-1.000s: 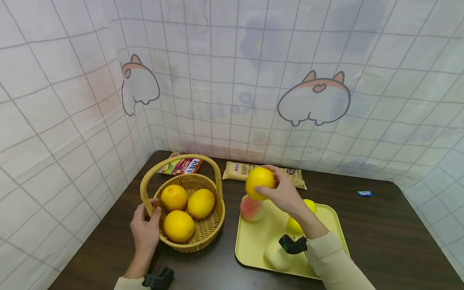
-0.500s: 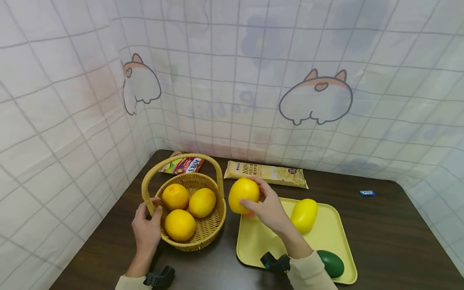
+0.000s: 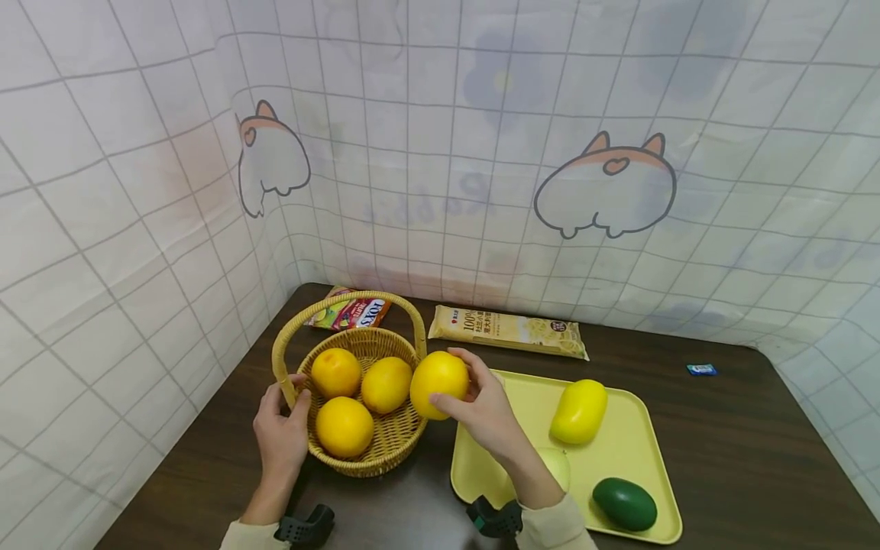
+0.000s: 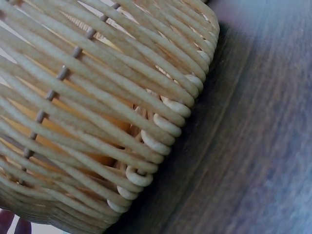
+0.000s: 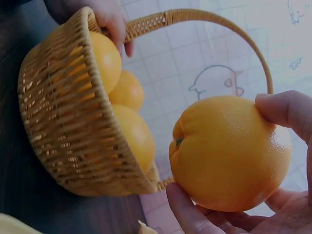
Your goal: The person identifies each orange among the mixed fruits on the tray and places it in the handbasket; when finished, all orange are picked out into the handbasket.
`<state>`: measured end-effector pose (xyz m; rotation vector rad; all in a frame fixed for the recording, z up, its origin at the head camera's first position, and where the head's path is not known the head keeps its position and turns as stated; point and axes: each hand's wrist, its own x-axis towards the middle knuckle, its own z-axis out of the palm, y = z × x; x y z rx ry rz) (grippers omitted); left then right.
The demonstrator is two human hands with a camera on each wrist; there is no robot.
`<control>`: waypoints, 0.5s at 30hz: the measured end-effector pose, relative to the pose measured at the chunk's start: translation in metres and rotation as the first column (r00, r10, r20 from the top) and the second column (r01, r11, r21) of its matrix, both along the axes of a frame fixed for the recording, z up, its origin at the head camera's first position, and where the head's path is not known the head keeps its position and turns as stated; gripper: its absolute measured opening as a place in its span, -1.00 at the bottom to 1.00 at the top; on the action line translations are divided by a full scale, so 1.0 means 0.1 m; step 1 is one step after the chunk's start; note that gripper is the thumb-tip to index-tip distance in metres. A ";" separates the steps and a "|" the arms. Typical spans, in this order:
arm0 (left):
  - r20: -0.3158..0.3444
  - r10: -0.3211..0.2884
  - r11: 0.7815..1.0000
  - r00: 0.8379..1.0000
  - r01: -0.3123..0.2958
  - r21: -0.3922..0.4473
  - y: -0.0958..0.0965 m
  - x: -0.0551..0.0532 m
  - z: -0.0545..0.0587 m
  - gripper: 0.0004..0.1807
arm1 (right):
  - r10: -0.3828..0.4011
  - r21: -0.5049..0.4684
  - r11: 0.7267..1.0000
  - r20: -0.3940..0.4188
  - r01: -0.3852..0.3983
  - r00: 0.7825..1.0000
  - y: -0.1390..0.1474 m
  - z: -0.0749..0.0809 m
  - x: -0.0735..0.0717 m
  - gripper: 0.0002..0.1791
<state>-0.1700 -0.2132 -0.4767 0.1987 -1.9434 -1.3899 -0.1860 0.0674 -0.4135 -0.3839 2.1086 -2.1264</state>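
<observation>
My right hand grips an orange between thumb and fingers, beside the right rim of the wicker basket. In the right wrist view the held orange hangs apart from the basket wall. Three more orange-yellow fruits, one of them an orange, lie inside the basket. At the basket's left side my left hand holds the foot of the arched handle by the rim. Woven basket side fills much of the left wrist view, where that hand barely shows.
A yellow tray on the right holds a mango, a dark green fruit and a pale round fruit, partly covered by my right arm. Behind lie a candy bag, a pasta packet and a small blue packet.
My right hand has carried the orange leftward from above the tray to the basket's rim. The left hand keeps its hold on the handle. The dark green fruit has come into sight.
</observation>
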 end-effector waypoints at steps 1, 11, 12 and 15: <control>0.006 0.004 1.000 1.000 -0.004 0.001 -0.02 -0.02 -0.04 -0.78 | -0.003 -0.001 1.000 0.000 0.003 1.000 -0.02 0.00 0.01 -0.23; 0.008 -0.020 1.000 1.000 0.020 0.006 -0.12 -0.11 -0.21 -0.78 | -0.048 0.076 0.996 -0.104 0.056 0.993 -0.26 -0.08 0.08 -0.23; 0.009 -0.022 1.000 1.000 0.021 0.006 -0.12 -0.11 -0.21 -0.78 | -0.052 0.088 0.994 -0.122 0.063 0.991 -0.29 -0.10 0.09 -0.22; 0.013 -0.022 1.000 1.000 0.022 0.008 -0.12 -0.11 -0.22 -0.77 | -0.038 0.088 0.995 -0.162 0.052 0.986 -0.37 -0.15 0.12 -0.19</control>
